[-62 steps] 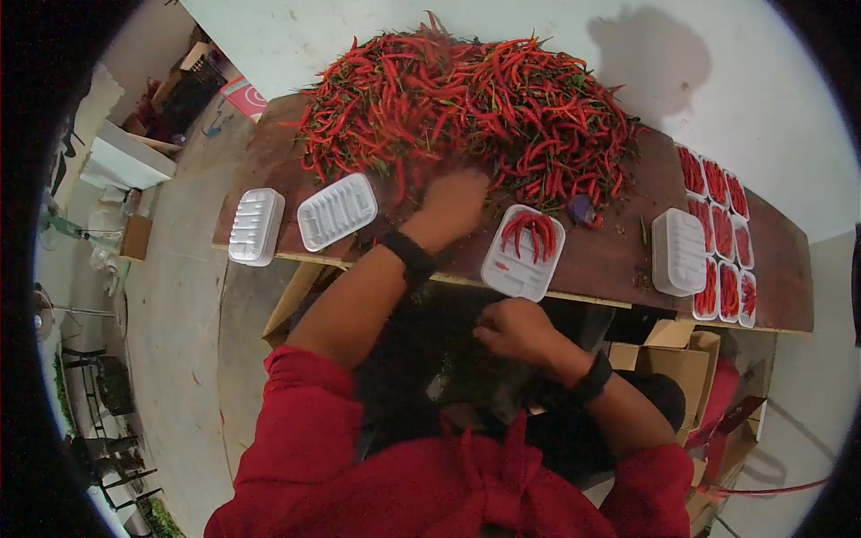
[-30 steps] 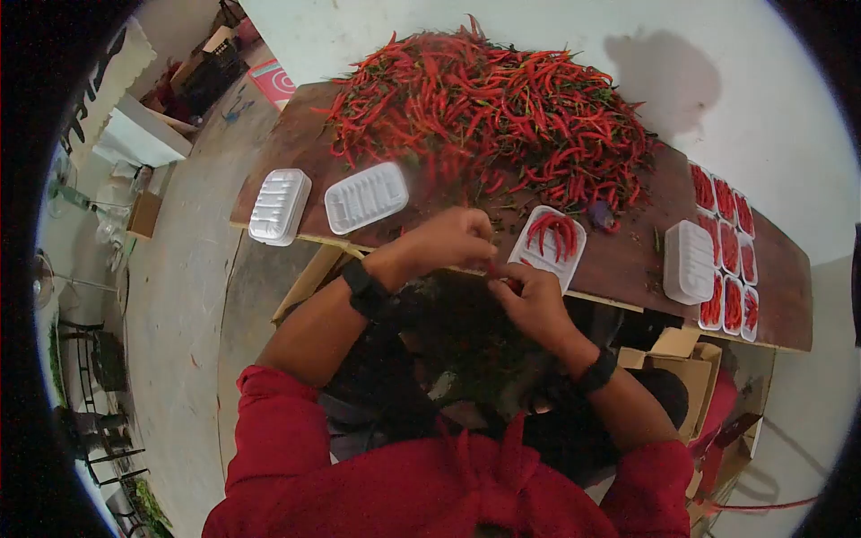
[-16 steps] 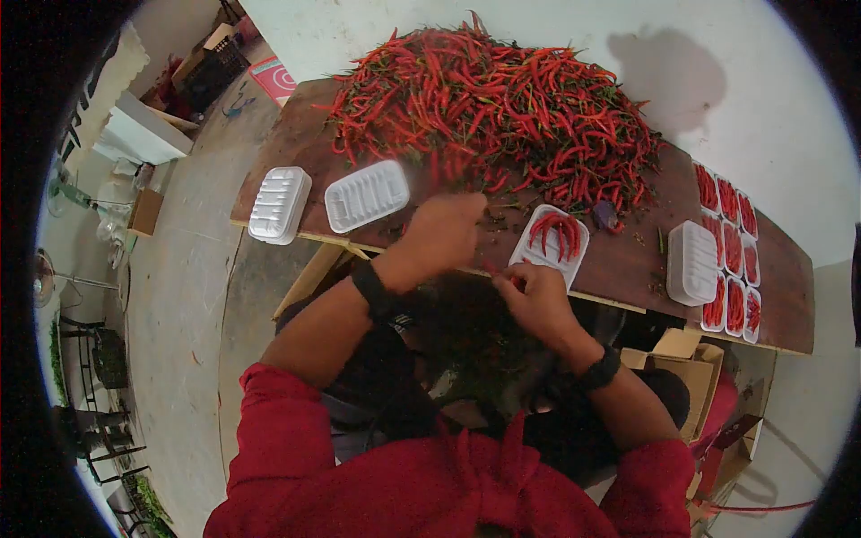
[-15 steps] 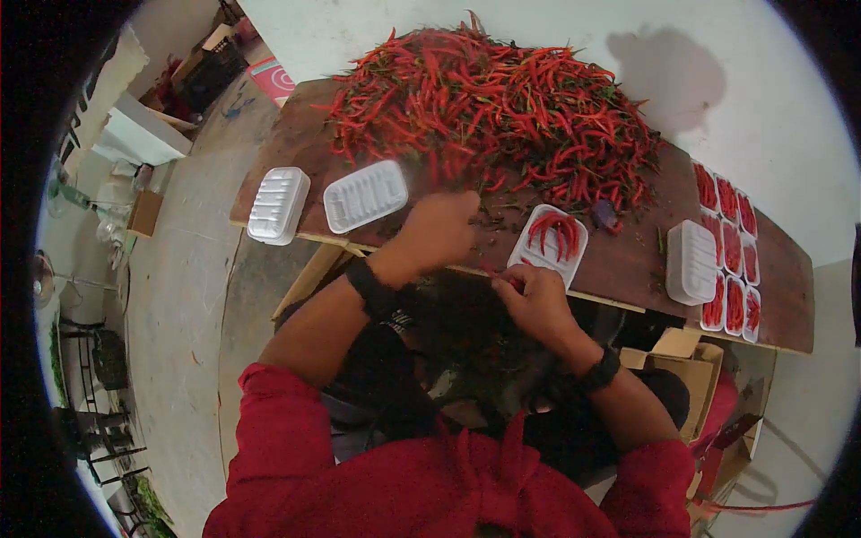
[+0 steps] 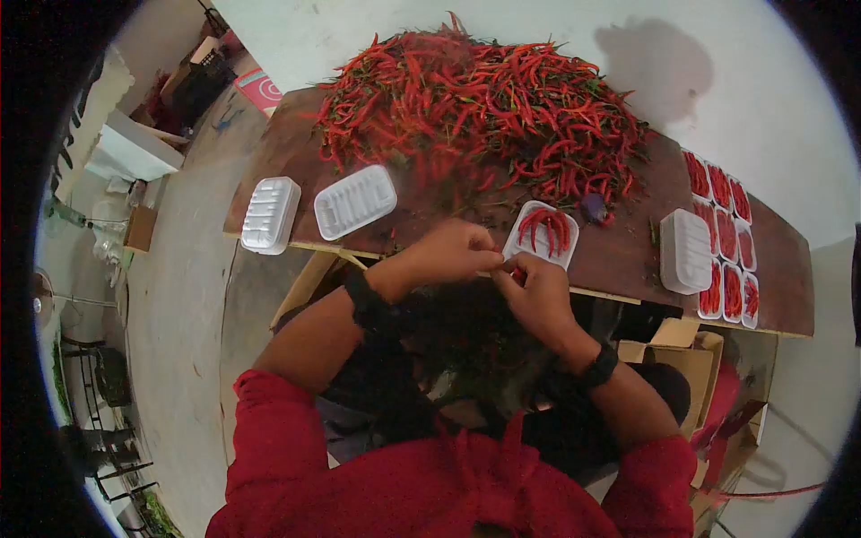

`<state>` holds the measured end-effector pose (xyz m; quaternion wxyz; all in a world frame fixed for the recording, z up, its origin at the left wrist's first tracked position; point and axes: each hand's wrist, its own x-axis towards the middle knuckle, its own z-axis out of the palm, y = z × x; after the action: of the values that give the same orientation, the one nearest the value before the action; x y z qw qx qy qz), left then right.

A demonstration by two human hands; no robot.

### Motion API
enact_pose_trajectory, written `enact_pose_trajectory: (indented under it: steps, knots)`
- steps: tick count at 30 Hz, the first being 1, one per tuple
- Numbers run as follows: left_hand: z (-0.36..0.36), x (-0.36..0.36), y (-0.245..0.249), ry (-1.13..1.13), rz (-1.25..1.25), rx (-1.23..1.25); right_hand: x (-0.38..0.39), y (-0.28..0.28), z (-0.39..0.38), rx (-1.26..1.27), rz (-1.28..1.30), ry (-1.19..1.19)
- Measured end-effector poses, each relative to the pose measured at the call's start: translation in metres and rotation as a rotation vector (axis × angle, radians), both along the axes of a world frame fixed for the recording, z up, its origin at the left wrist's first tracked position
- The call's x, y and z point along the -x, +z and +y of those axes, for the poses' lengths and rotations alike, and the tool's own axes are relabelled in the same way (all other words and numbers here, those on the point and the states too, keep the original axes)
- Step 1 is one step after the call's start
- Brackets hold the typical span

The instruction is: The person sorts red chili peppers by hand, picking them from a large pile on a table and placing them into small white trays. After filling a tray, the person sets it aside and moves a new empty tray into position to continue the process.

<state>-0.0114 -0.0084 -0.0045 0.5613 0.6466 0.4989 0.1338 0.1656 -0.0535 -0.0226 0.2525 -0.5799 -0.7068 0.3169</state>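
Both hands are together at the near edge of the table [image 5: 619,269], just in front of the part-filled white tray [image 5: 529,248]. Left hand [image 5: 453,252]: forearm comes in from lower left, wrist bent, fingers curled and bunched, tips pointing right at the right hand. Right hand [image 5: 538,294]: forearm comes up from lower right, knuckles up, thumb and fingers pinched on a small red chilli [image 5: 517,270] at the table's edge, touching the tray's near rim. The left fingertips meet that chilli; can't tell whether they actually grip it, as the view is blurred and the thumb is hidden. Chilli pile [image 5: 484,103] covers the far edge. Two empty trays [image 5: 355,201] sit toward the near left corner, and filled trays [image 5: 725,240] line the right end. Versus 0.5 s ago: the left hand was out over the table by the near side of the pile, and it has now pulled back to the edge to join the right. The right hand has barely shifted, slightly closer to the tray.
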Motion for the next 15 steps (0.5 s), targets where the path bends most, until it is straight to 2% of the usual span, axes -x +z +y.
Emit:
enact_pose_trajectory:
  steps: [4, 6, 10, 12, 15]
  knots:
    - [0.005, -0.011, -0.014, 0.024, 0.000, -0.088, -0.007, 0.002, 0.000, -0.025, 0.050, -0.041]
    - [0.008, -0.016, -0.011, 0.058, -0.037, -0.225, -0.009, 0.002, 0.002, 0.020, 0.088, -0.059]
    - [0.013, -0.030, -0.002, 0.096, -0.009, -0.104, -0.020, -0.001, 0.003, 0.029, 0.126, -0.100]
    - [0.013, -0.040, -0.005, 0.128, -0.102, -0.021, -0.026, -0.001, 0.004, 0.067, 0.098, -0.125]
    - [0.013, -0.053, -0.003, 0.159, -0.033, -0.141, -0.035, -0.004, 0.006, 0.024, 0.049, -0.139]
